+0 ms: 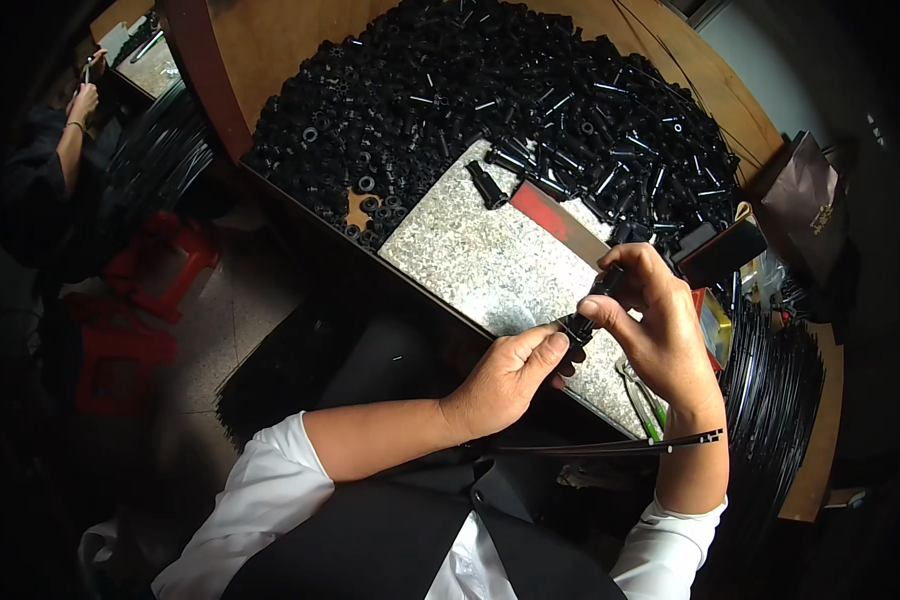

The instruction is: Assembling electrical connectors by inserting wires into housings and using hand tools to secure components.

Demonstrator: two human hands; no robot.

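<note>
Over the front edge of a speckled light board [450, 245], a black tubular plastic part [582, 322] is held between both hands. My left hand [510, 378] is closed on its lower end, thumb pressed on top. My right hand [660, 320] pinches the upper end between thumb and fingers. Several thin black rods [620, 446] stretch below my left hand and across my right wrist; what holds them is hidden. A similar loose black part [486, 186] lies on the board, near a red and grey flat bar [560, 215]. Pliers with green handles [645, 405] rest by my right wrist.
A big heap of small black plastic parts [490, 90] covers the table behind the board. Bundled black rods [775, 400] stand at the right, beside a dark bag [800, 200]. Red plastic stools [160, 265] are on the floor at left, near another person's arm [73, 140].
</note>
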